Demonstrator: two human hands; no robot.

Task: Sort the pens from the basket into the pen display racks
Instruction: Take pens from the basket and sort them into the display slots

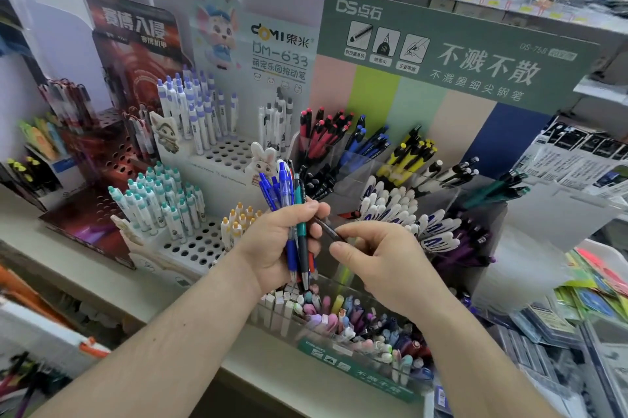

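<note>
My left hand [277, 247] grips a bunch of pens [287, 193], mostly blue with one teal and one black, held upright in front of the racks. My right hand [384, 258] pinches a thin dark pen [328, 230] between thumb and forefinger, its other end touching the bunch. Behind the hands stands a clear tiered pen rack [360, 166] with red, blue, yellow-black, white and purple pens in separate compartments. To the left is a white perforated rack [224, 152] with white-purple, white-teal and white-orange pens. No basket is in view.
A clear bin [356, 326] of pastel pens and erasers sits below my hands at the shelf's front edge. A dark red rack [102, 159] stands far left. A green display board [458, 54] rises behind. Packaged stationery [577, 281] lies on the right.
</note>
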